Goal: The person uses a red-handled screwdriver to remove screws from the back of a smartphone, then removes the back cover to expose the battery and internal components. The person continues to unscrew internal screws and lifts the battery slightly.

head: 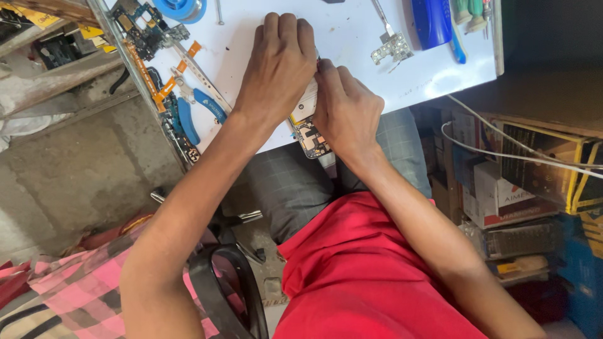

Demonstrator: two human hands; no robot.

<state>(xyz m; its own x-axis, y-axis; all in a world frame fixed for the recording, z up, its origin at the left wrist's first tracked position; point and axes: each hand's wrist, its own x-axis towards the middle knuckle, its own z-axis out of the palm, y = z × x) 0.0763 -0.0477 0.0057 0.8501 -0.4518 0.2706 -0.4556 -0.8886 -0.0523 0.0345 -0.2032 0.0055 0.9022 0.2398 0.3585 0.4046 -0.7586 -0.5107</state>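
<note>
White surface, glossy, takes up the upper middle of the head view; its near edge runs on a slant above the person's lap.

Left hand lies knuckles-up over the work, fingers curled down and closed onto the upper part of an opened phone. Right hand sits just beside it, touching, fingers bunched in a pinch at the phone's top edge; whether a small tool is held in that pinch cannot be told.

The phone rests at the near edge of the surface, lower end overhanging toward the lap. Back is off: exposed circuit board at the lower end, a pale panel above it. Long axis runs from upper left to lower right in the view, and the bared board end points at the person.

Handling, as a judgement: light, thin, stiff, but fragile with the board and connectors uncovered. Best held by the long side rails, not by pressing on the board; the overhang makes it easy to tip off.

Around it: blue-handled pliers and a loose circuit board to the left, a small metal bracket and a blue case to the right.
</note>
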